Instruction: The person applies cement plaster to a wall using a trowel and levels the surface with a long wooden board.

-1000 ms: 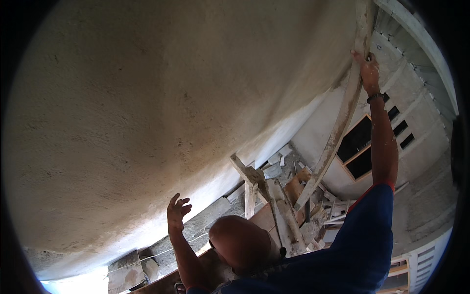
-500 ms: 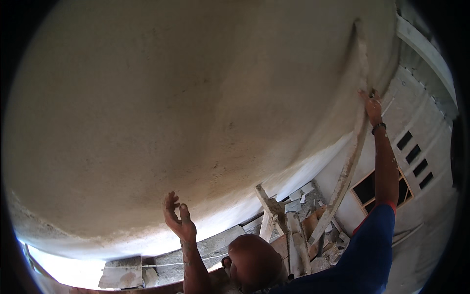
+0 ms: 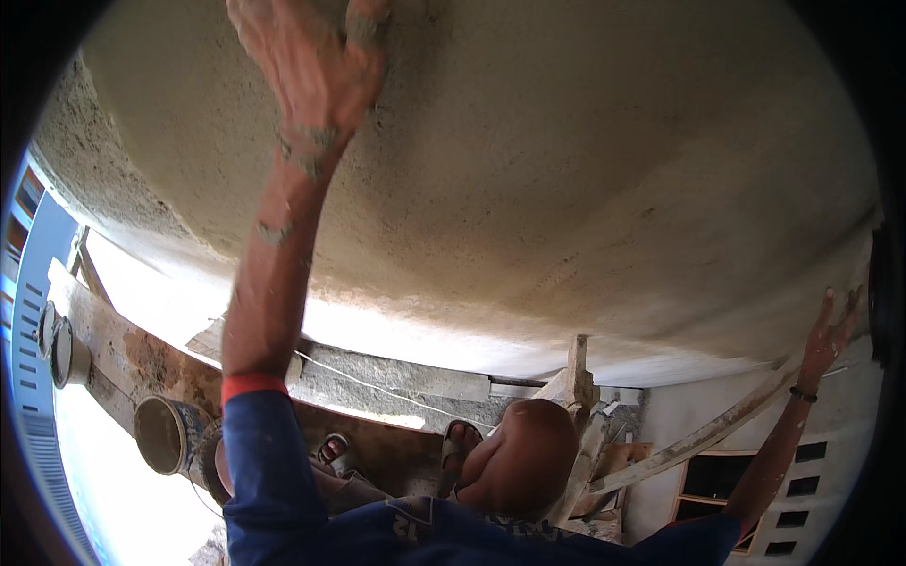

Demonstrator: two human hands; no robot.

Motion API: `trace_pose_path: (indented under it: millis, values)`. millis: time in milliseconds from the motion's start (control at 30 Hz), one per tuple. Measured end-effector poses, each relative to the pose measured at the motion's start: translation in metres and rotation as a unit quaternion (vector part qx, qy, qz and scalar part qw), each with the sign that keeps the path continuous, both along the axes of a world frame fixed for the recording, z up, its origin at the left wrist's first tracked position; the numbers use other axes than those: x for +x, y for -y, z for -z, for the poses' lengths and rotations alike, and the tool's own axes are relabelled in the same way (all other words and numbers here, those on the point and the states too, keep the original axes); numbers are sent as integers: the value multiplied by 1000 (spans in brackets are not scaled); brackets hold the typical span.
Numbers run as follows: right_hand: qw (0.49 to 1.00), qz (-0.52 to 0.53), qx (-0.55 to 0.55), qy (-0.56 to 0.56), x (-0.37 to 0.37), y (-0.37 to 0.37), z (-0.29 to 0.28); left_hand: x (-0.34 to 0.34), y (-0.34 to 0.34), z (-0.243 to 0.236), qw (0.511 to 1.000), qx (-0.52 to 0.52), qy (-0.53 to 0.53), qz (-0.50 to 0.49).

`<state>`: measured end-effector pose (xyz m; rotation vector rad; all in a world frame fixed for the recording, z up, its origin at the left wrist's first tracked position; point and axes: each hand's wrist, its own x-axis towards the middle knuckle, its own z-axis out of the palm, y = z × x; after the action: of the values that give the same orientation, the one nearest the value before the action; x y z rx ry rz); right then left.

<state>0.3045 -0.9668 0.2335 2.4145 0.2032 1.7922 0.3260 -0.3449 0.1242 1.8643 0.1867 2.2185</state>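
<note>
Left hand (image 3: 319,75) raised high, fingers (image 3: 257,28) blurred, perhaps extended; right hand (image 3: 825,341) stretched out sideways, fingers apart.

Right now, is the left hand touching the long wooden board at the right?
No: the left hand is at the upper left, before the plastered wall, well apart from the long board at lower right.

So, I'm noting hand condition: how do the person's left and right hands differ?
The left hand looks large in view, the right hand small. The left wrist carries grey smears; the right one, a dark wristband. Both hands are raised and ungloved.
</note>
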Motion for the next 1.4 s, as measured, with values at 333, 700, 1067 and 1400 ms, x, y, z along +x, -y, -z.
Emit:
trace_pose_path:
  millis: [333, 700, 1067, 1400]
  values:
    - [944, -281, -129, -112, 8, -220, 110, -28, -138, 66, 977, -189, -94, 26]
    - [983, -186, -6, -5, 67, -257, 185, 5, -230, 242, 832, -534, -63, -139]
    - [977, -106, -78, 167, 122, -305, 148, -2, -179, 291, 694, -717, -59, 32]
    - [960, -122, -150, 202, 140, -297, 149, 9, -197, 477, 463, -883, -55, 53]
